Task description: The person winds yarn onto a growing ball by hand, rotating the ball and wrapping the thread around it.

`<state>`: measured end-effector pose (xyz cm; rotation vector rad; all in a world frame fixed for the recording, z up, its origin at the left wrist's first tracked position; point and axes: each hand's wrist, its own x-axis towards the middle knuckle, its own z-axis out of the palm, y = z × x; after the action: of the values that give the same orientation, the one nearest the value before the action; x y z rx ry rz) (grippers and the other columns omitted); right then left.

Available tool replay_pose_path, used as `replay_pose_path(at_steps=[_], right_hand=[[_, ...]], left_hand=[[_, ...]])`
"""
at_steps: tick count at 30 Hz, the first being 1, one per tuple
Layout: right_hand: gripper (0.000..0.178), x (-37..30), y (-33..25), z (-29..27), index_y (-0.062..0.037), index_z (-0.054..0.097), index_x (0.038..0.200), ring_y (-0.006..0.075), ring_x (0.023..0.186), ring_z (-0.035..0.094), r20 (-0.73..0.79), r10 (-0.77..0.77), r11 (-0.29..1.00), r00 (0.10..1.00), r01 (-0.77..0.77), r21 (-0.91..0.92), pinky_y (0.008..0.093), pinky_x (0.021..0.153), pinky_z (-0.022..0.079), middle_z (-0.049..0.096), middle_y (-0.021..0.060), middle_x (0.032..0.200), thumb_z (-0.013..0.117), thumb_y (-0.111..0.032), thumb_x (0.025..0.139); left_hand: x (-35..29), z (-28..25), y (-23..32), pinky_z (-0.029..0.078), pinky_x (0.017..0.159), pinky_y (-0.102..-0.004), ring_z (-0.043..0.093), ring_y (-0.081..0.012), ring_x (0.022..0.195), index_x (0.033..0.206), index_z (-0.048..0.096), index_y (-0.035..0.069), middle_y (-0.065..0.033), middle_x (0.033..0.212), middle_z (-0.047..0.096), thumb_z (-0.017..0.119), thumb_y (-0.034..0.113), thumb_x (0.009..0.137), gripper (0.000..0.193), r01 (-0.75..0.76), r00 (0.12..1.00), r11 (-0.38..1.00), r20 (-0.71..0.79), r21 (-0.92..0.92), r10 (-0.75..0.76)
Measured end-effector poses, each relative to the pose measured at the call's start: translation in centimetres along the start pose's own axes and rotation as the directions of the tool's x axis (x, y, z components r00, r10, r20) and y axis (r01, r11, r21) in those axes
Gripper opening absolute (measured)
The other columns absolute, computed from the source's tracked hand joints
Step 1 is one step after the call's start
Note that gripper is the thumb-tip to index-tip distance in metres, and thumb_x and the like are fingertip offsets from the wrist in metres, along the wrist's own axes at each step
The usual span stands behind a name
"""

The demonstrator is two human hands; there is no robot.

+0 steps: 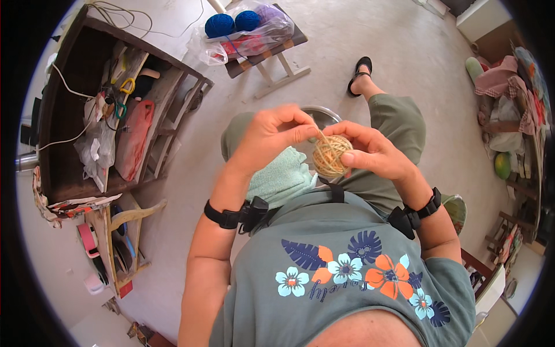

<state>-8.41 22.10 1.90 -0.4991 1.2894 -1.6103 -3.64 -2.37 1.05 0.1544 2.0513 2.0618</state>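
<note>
A round ball of yellowish-beige yarn (330, 157) is held over my lap. My right hand (373, 149) grips it from the right, thumb in front and fingers behind. A strand runs up from the ball to my left hand (276, 134), which pinches it between thumb and forefinger close to the ball's upper left. Over my left thigh lies a mint-green towel (283, 178). Behind the hands shows part of a round metal rim (324, 113), mostly hidden.
Ahead, a small stool (263, 61) bears blue yarn balls (220, 25) and plastic bags. At the left stands a dark wooden cabinet (199, 77) with scissors (128, 85) and bags on it. Cloths and bags (503, 87) fill a shelf at the far right.
</note>
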Motion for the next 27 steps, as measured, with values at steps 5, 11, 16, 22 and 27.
replay_pose_path(at_steps=[5,11,16,22,27], right_hand=[[0.052,0.4,-0.2,0.5,-0.0029,0.045,0.132,0.0122,0.109,0.058,-0.139,-0.150,0.980,0.979,0.166,0.112,0.0287,0.088,0.050,0.059,0.0041,0.118,0.071,-0.022,0.090],[0.047,1.3,1.0,0.0,-0.0056,0.048,0.126,0.0103,0.102,0.058,-0.305,-0.314,0.932,0.899,0.231,-0.278,0.0272,0.089,0.047,0.060,0.0026,0.110,0.073,-0.013,0.087],[0.046,0.6,0.1,0.7,-0.0054,0.052,0.128,0.0075,0.095,0.058,-0.191,-0.091,0.988,0.977,0.064,-0.141,0.0249,0.082,0.048,0.062,0.0013,0.107,0.072,-0.019,0.089],[0.050,-0.2,-0.1,0.3,-0.0056,0.049,0.134,0.0097,0.101,0.058,-0.053,0.000,1.000,0.999,0.001,0.017,0.0278,0.089,0.048,0.061,0.0033,0.115,0.068,-0.025,0.092],[0.055,0.6,0.3,0.0,-0.0052,0.041,0.135,0.0148,0.115,0.054,-0.187,-0.306,0.951,0.934,0.310,-0.008,0.0322,0.098,0.044,0.057,0.0054,0.117,0.070,-0.017,0.089]], left_hand=[[-0.8,1.7,-2.5,0.047,0.069,-0.0223,0.057,-0.0053,0.077,0.102,0.071,0.000,0.0007,0.085,0.067,0.066,0.015,0.093,0.018,0.179,0.983,0.983,-0.032,-0.041,-0.181],[-1.6,1.9,0.6,0.047,0.070,-0.0233,0.059,-0.0074,0.078,0.098,0.070,0.000,-0.0006,0.086,0.066,0.067,0.007,0.090,0.011,0.081,0.964,0.986,0.239,0.147,-0.115],[-0.9,0.4,2.7,0.045,0.069,-0.0214,0.057,-0.0063,0.078,0.089,0.067,0.000,0.0003,0.087,0.062,0.068,0.005,0.089,0.005,0.018,0.991,1.000,0.136,0.011,-0.019],[0.1,0.4,-0.9,0.044,0.067,-0.0203,0.055,-0.0042,0.075,0.093,0.070,0.003,0.0022,0.082,0.063,0.068,0.011,0.092,0.009,0.053,0.998,0.998,-0.024,-0.042,-0.054],[-1.1,2.2,-2.2,0.047,0.068,-0.0227,0.058,-0.0056,0.077,0.102,0.070,0.003,0.0020,0.081,0.064,0.064,0.020,0.096,0.019,0.300,0.950,0.953,0.094,-0.030,-0.296]])
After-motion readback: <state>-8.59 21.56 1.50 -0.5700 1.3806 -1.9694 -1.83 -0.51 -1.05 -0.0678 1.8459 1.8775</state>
